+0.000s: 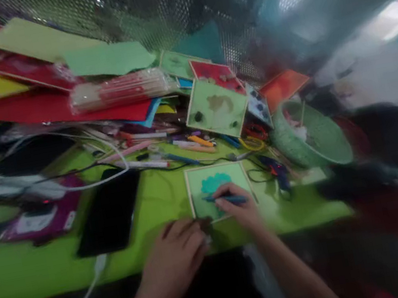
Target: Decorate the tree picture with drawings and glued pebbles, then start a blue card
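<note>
In my right hand (238, 206) is a blue pen (235, 198), pinched between thumb and fingers. Its tip points left, over a light green square card (240, 175) with a pale border. On that card is a turquoise scalloped shape (213, 183), partly hidden by the hand and pen. My left hand (179, 245) rests at the card's lower left corner with its fingers bent together. Something small and dark with a whitish bit shows at those fingertips, too blurred to name.
Left of the hands lies a black phone (112, 213) with a white cable (99, 269). Pens and markers (148, 164) are strewn behind the card. A glue gun (278, 171) and a green bowl (330, 138) stand right. Coloured sheets (106, 60) pile at the back.
</note>
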The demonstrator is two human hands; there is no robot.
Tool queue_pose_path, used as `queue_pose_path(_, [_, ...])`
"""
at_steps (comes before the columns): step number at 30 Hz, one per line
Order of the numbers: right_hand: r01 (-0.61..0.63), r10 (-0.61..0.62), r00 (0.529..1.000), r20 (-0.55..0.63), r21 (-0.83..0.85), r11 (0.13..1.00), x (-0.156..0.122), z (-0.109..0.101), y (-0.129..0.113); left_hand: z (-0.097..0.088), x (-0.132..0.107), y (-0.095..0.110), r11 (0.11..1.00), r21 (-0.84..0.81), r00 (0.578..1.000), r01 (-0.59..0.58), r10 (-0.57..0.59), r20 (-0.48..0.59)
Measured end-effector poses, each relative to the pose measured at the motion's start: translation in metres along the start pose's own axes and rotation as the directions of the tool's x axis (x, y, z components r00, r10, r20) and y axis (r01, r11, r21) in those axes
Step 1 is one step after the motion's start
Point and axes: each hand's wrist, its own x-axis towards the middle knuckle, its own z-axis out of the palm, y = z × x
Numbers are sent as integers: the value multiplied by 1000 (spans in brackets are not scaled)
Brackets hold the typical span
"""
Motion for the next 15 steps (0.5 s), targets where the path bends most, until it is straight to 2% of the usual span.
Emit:
queue_pose_path(6, [-36,34,999,-39,-67,997,-3,-2,-1,0,0,-1,999,-34,996,24,-21,82])
queue_pose_path(15, [-26,18,996,-88,-93,995,-4,1,-6,-1,-1,-1,997,-67,995,36,-30,95])
